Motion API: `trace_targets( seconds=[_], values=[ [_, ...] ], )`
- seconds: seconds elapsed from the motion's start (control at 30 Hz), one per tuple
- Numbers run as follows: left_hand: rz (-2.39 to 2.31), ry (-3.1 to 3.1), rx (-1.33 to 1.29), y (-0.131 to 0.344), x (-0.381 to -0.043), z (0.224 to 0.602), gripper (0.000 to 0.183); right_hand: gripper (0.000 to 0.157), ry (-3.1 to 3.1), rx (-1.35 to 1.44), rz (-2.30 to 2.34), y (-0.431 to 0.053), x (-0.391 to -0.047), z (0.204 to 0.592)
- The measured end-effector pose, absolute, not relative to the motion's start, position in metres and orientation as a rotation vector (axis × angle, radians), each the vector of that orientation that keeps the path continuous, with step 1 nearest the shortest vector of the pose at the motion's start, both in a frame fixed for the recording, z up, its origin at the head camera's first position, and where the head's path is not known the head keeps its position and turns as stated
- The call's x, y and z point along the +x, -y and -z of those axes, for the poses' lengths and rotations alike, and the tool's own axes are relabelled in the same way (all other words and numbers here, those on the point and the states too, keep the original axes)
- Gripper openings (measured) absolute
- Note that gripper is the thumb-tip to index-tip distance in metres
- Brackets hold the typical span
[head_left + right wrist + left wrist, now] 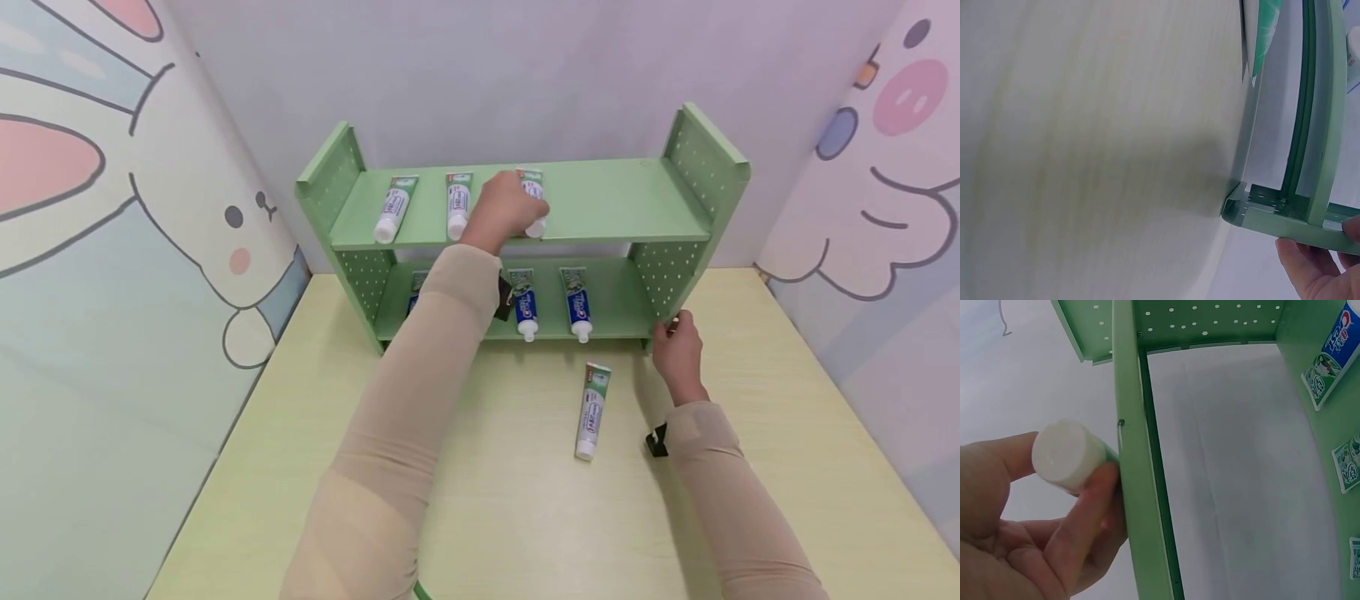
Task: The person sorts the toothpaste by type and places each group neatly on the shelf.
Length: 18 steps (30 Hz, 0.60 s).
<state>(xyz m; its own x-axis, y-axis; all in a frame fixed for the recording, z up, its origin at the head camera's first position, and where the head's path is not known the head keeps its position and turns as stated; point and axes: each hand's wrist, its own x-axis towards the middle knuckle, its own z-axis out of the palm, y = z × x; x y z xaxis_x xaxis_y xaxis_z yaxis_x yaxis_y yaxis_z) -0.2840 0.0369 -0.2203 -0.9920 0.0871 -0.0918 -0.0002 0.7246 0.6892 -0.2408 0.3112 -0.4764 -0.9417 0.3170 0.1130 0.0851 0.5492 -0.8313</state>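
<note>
On the upper board of a green two-tier shelf (pixel 615 200), my left hand (pixel 501 208) grips a white and green toothpaste tube (pixel 534 187). Its white cap (pixel 1063 456) points toward the left wrist camera, between thumb and fingers. Two similar tubes, a left one (pixel 396 208) and a middle one (pixel 458 204), lie to the left on that board. My right hand (pixel 678 354) holds the lower front of the shelf's right side panel (pixel 1310 234). Another white and green tube (pixel 592 412) lies on the table, left of my right hand.
Blue and green toothpaste tubes lie on the lower board: one on the right (pixel 576 304), one in the middle (pixel 524 304), and one (pixel 417 287) partly behind my left sleeve. The shelf stands on a pale wooden table (pixel 517 517) against a light wall with cartoon drawings.
</note>
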Motion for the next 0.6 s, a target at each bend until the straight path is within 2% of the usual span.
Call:
trace_targets(
  seconds=[0.03,0.17,0.3,0.43,0.5,0.53,0.6],
  values=[
    [-1.111,-2.814,0.07,-0.038,-0.285,0.2206,0.029,0.042,2.535,-0.337,-1.343,-0.3112,-0.2408,0.4764],
    [-1.035,-2.867,0.077,-0.0437,-0.2885,0.2234,0.018,0.043,2.541,-0.354,-1.358,-0.3113,-0.2408,0.4763],
    [-0.985,-2.888,0.094,-0.0454,-0.2896,0.2261,0.021,0.043,2.543,-0.361,-1.354,-0.311,-0.2413,0.4765],
    [-0.974,-2.891,0.087,-0.0448,-0.2892,0.227,0.065,0.043,2.544,-0.363,-1.357,-0.3103,-0.2411,0.4753],
    [-0.978,-2.893,0.085,-0.0451,-0.2887,0.2275,0.074,0.043,2.548,-0.368,-1.364,-0.3103,-0.2411,0.4748],
    [-0.986,-2.893,0.081,-0.0453,-0.2884,0.228,0.073,0.043,2.548,-0.369,-1.364,-0.3104,-0.2412,0.4747],
    [-1.016,-2.883,0.07,-0.0456,-0.2872,0.2292,0.058,0.043,2.548,-0.368,-1.365,-0.3106,-0.2412,0.4746]
  ],
)
